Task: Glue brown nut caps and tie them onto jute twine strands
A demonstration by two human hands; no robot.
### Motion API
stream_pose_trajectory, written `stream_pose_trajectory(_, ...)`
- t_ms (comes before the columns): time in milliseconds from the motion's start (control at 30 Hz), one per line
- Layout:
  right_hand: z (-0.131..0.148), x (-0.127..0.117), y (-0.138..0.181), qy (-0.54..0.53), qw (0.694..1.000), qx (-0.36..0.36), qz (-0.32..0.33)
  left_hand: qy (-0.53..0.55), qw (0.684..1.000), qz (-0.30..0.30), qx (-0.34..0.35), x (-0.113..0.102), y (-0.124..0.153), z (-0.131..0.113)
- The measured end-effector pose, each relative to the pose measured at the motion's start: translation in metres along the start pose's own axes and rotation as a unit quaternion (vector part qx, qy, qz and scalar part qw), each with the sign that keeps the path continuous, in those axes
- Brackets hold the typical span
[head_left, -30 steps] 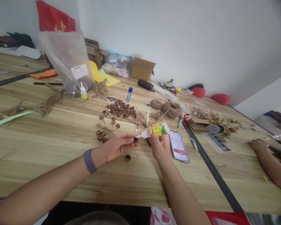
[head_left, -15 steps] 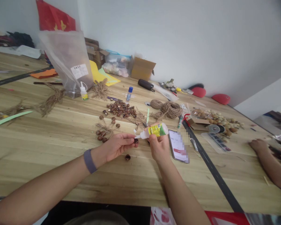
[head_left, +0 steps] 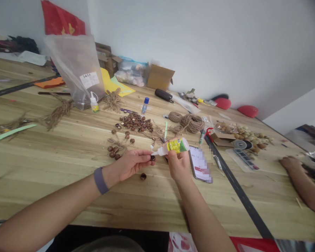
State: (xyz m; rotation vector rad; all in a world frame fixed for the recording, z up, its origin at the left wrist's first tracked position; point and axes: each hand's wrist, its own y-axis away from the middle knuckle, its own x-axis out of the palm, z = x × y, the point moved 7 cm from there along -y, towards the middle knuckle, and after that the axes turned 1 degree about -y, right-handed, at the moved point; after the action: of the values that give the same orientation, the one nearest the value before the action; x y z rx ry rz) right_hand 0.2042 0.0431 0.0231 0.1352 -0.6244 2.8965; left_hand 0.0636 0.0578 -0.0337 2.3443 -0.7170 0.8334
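Btl (head_left: 176, 145) in R hand (head_left: 179, 166) | tip (head_left: 154, 153) @ shell (head_left: 152, 158) | bag (head_left: 130, 63): pastel bits (head_left: 136, 82)

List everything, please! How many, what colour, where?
Held bottle: 1, white and yellow, middle
Half shell: 1, brown, by bottle tip
Loose shell: 1, brown, front
Shell pile: many, brown, middle
Corded balls: several, brown, front of pile
Second bottle: 1, white, back left
Tall bag: 1, cloudy, back left
Red bag: 1, red, behind tall bag
Blue-capped bottle: 1, clear, behind pile
Twine coils: 2, tan, right of pile
Phone: 1, pale screen, right
Pale balls: many, cream, right
Boxes: several, brown, back and right
Table: 1, light wood, underneath
Smaller clutter: many, mixed colours, scattered
Other person's arm: 1, bare, far right
Left hand: 1, bare, holding half shell
Right hand: 1, bare, holding bottle
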Motion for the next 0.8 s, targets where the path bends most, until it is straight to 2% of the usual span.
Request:
stream_pose_trajectory(633,-0.0038,-0.0049,-0.0001,0.0,1.0,0.004,-0.022,-0.002,1.0,-0.006,0.003,-0.0005,0.0007,-0.0003)
stream_pose_trajectory(800,0.0007,0.0004,0.0011,0.006,1.0,-0.005,0.004,-0.001,1.0,-0.006,-0.002,0.001,0.0013,-0.0002)
